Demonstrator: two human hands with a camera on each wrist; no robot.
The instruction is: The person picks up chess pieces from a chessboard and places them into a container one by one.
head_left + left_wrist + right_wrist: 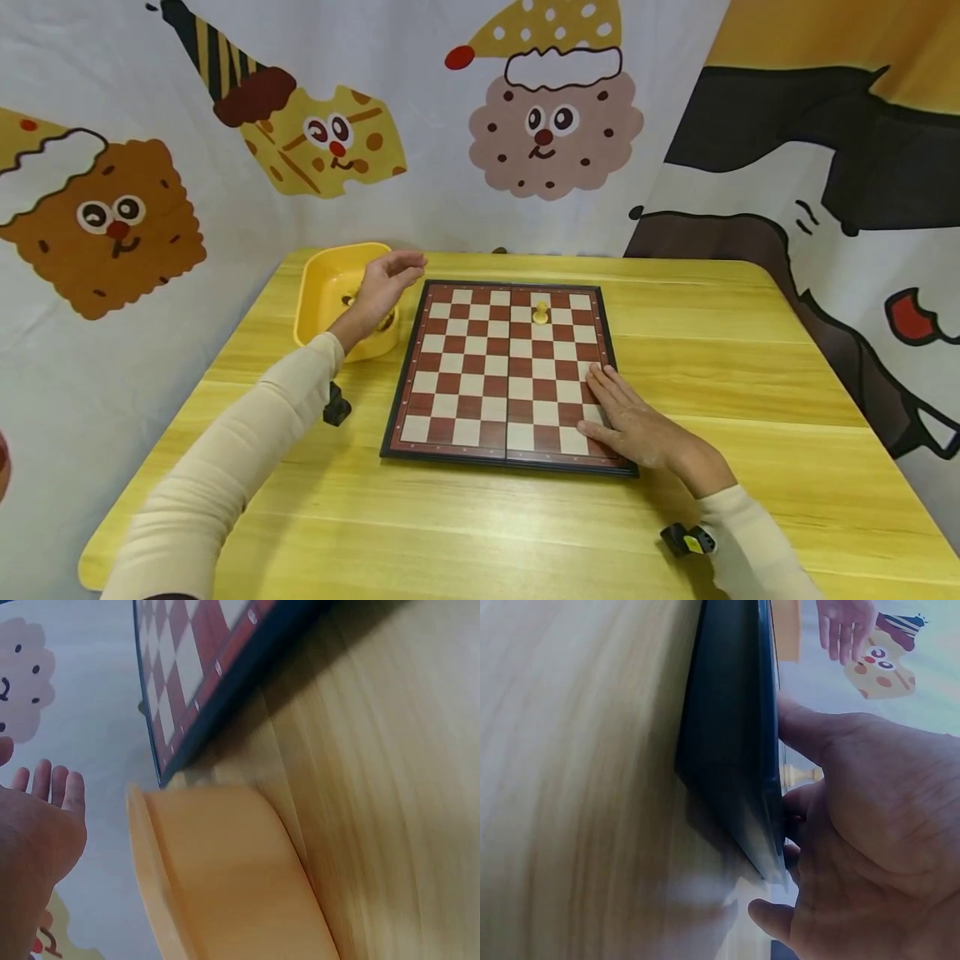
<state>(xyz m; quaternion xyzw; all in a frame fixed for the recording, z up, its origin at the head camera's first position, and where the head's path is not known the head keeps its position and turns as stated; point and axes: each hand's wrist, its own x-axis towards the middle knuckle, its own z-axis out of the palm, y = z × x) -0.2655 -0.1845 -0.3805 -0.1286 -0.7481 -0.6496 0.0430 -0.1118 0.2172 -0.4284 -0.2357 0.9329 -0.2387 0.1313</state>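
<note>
A folding chessboard (450, 385) with dark red and white squares lies on the table. One pale yellow chess piece (541, 314) stands near its far right part. My left hand (382, 290) is raised above the right side of a yellow plastic bin (318, 300); its fingers (58, 784) are loosely extended and nothing shows in them. Small chess pieces (387, 322) lie inside the bin, partly hidden by that hand. My right hand (633, 425) rests on the board's near right edge, fingers spread over the border squares.
The wooden table (712, 358) extends right of the board and in front of it. A patterned cloth (442, 208) hangs behind and beside the table. Below each forearm shows a small black wrist device, one near the left sleeve (255, 433).
</note>
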